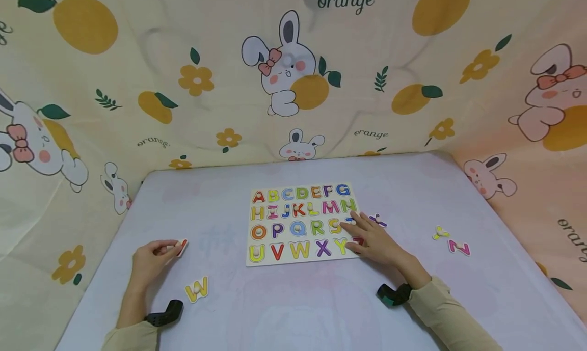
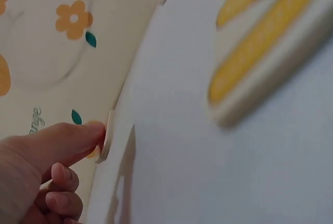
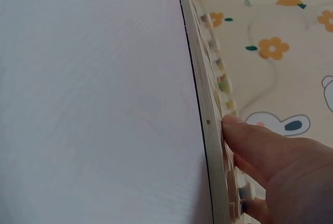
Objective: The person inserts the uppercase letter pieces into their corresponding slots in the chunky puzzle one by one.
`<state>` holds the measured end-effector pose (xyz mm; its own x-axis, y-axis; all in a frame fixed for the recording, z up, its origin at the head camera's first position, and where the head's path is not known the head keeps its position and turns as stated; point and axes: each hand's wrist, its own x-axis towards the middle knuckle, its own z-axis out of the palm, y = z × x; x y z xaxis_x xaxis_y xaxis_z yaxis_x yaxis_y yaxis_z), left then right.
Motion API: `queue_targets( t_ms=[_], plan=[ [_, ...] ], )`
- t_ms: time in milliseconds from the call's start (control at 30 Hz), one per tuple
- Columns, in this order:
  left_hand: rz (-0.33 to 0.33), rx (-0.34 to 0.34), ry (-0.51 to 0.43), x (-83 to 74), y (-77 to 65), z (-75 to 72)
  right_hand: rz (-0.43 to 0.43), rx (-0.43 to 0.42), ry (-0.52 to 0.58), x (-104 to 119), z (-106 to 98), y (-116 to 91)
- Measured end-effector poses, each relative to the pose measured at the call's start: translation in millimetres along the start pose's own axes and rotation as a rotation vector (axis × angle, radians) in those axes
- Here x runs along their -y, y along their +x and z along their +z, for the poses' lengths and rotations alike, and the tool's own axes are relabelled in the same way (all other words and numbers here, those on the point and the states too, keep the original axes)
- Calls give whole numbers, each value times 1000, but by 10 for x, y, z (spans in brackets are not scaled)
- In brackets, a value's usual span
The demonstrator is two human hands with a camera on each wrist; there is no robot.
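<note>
At the left, my left hand (image 1: 149, 262) pinches a small letter piece (image 1: 182, 247) with red on its face, between thumb and fingertips. Its pale edge also shows in the left wrist view. My right hand (image 1: 373, 239) lies over the right side of the alphabet puzzle board (image 1: 293, 263), fingers spread and touching it near the S and Y. It partly covers the letters at that end. In the right wrist view, the thumb (image 3: 260, 143) rests along the board's edge. Many board letters carry small knobs.
A yellow W piece (image 1: 197, 289) lies near the left hand. Beyond the right hand is a purple X piece (image 1: 378, 220); a yellow Y piece (image 1: 440, 233) and a pink Z piece (image 1: 459, 247) lie farther right. A patterned cloth (image 1: 348, 122) hangs behind the table.
</note>
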<state>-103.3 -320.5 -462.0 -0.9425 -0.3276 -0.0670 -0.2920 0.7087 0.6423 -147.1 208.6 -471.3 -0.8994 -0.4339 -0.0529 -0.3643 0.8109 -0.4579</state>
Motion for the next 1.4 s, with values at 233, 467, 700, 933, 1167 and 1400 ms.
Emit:
queue_targets(
  t_ms=[233,467,700,933,1167,1400],
  plan=[
    [81,16,-38,-175,-27,48,4,4,-11,-6,6,25],
    [206,25,-87,-340,-52,99,6,10,0,-10,16,31],
    [257,64,-113,-508,-108,204,6,21,-5,-32,34,39],
    [298,149,-145,-672,-145,410,13,27,-7,-30,41,22],
    [305,238,-204,-872,-171,612,26,26,-6,-38,30,27],
    [315,279,-211,-1009,-213,789,32,29,3,-38,39,15]
  ],
)
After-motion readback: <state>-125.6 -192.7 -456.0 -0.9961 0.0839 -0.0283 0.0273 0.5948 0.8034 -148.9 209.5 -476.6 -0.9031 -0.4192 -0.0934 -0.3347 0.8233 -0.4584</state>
